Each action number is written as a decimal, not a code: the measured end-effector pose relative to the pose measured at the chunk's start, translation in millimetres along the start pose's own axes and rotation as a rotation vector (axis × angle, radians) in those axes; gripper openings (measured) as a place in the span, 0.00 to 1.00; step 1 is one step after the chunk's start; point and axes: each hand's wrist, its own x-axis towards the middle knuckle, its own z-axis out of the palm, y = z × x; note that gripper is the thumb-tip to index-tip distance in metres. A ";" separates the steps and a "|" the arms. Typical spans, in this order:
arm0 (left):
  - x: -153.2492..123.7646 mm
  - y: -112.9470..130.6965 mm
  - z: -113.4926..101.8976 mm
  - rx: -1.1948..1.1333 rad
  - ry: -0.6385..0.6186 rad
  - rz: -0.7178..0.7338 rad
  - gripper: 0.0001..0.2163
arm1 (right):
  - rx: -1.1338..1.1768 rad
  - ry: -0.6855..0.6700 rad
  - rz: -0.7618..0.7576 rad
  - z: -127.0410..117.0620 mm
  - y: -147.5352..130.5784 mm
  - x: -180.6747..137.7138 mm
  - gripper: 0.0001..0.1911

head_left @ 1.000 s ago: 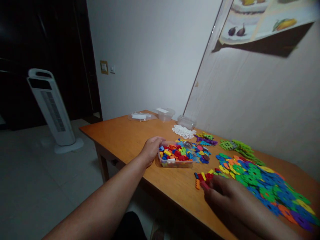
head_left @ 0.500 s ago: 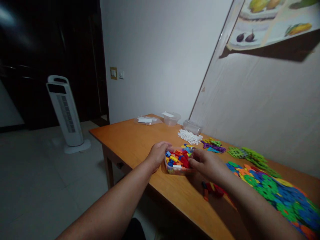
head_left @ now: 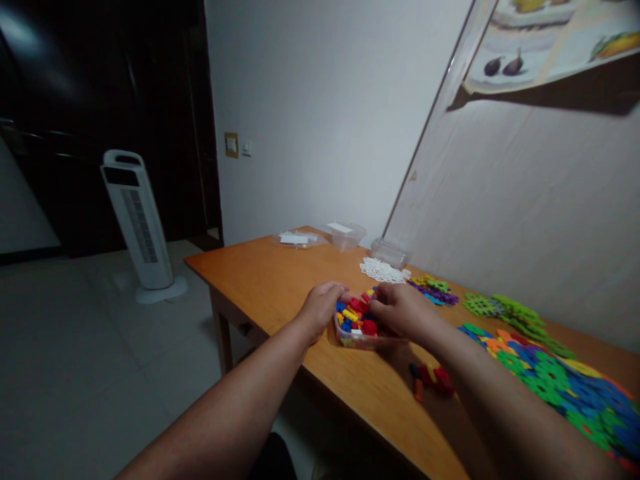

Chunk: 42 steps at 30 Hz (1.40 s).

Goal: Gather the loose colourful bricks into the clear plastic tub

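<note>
A clear plastic box [head_left: 350, 341] filled with small coloured bricks [head_left: 356, 316] sits on the wooden table [head_left: 270, 280]. My left hand [head_left: 324, 308] curls against the box's left side and grips it. My right hand [head_left: 403, 309] hovers over the box's right half with its fingers bent down among the bricks; what is between the fingertips is hidden. A few loose red and orange bricks [head_left: 429, 380] lie on the table just under my right forearm.
A wide spread of flat coloured interlocking discs [head_left: 555, 373] covers the table at right, with green ones [head_left: 505, 310] and purple ones [head_left: 434, 291] further back. White lattice pieces [head_left: 383, 271], clear tubs [head_left: 345, 235] and a lid [head_left: 297, 238] stand at the far end. A white tower fan [head_left: 137, 223] stands on the floor at left.
My right hand has left the loose bricks near the table's front and moved up and left over the box. My left hand has stayed on the box.
</note>
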 end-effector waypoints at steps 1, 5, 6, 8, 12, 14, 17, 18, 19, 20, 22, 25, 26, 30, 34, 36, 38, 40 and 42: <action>-0.2 0.3 0.0 -0.002 -0.004 -0.003 0.09 | -0.016 0.005 0.019 -3.0 4.5 -0.9 0.11; -2.0 1.5 -0.6 -0.026 -0.055 -0.018 0.10 | 0.022 0.002 0.059 -12.1 27.5 -5.8 0.11; -2.8 2.0 -0.7 -0.031 -0.063 -0.024 0.11 | 0.041 0.007 0.066 -13.2 32.6 -6.9 0.11; -4.6 3.1 -0.5 -0.040 -0.067 -0.038 0.11 | 0.091 0.026 0.083 -14.3 39.5 -9.1 0.11; -6.9 4.6 0.8 -0.056 -0.072 -0.058 0.10 | 0.252 -0.018 0.068 -14.1 41.1 -12.6 0.12; -6.6 4.2 1.1 -0.054 -0.071 -0.060 0.10 | 0.288 -0.043 0.030 -13.7 41.9 -14.7 0.13; -4.6 2.4 0.5 -0.039 -0.061 -0.056 0.10 | 0.209 0.056 0.055 -11.9 50.8 -19.7 0.16; -3.8 1.8 0.3 -0.035 -0.058 -0.054 0.10 | 0.168 0.091 0.087 -10.6 55.1 -22.1 0.16; -3.1 1.2 0.0 -0.030 -0.055 -0.051 0.10 | 0.129 0.106 0.125 -8.8 59.4 -24.9 0.17; -2.5 0.9 -0.2 -0.024 -0.051 -0.046 0.10 | 0.098 0.099 0.152 -6.4 63.2 -27.9 0.18; -2.0 0.8 -0.4 -0.003 -0.043 -0.031 0.10 | 0.079 0.066 0.163 -0.3 68.4 -34.0 0.20; -2.2 2.0 -0.1 0.033 -0.036 -0.006 0.10 | 0.137 0.062 0.148 9.6 72.2 -41.5 0.21; -2.3 2.4 0.1 0.039 -0.033 0.001 0.11 | 0.173 0.065 0.152 12.3 73.4 -43.2 0.21; -1.8 1.9 0.5 0.012 -0.018 -0.004 0.11 | 0.272 0.050 0.225 19.1 78.5 -46.3 0.26; 0.0 -0.3 -0.2 0.043 0.008 0.017 0.12 | 0.270 0.094 0.222 21.5 76.8 -45.3 0.29; 0.5 -0.8 -0.4 0.046 0.019 0.026 0.12 | 0.267 0.127 0.219 21.5 74.3 -44.8 0.28; 0.4 -0.7 -0.2 0.033 0.021 0.022 0.12 | 0.265 0.160 0.229 21.6 72.9 -45.1 0.27; -0.1 -0.2 0.3 0.013 0.016 0.009 0.12 | 0.297 0.185 0.225 22.4 73.1 -46.3 0.27; -0.7 0.4 0.7 0.003 0.008 0.016 0.11 | 0.336 0.206 0.205 23.9 73.7 -47.8 0.26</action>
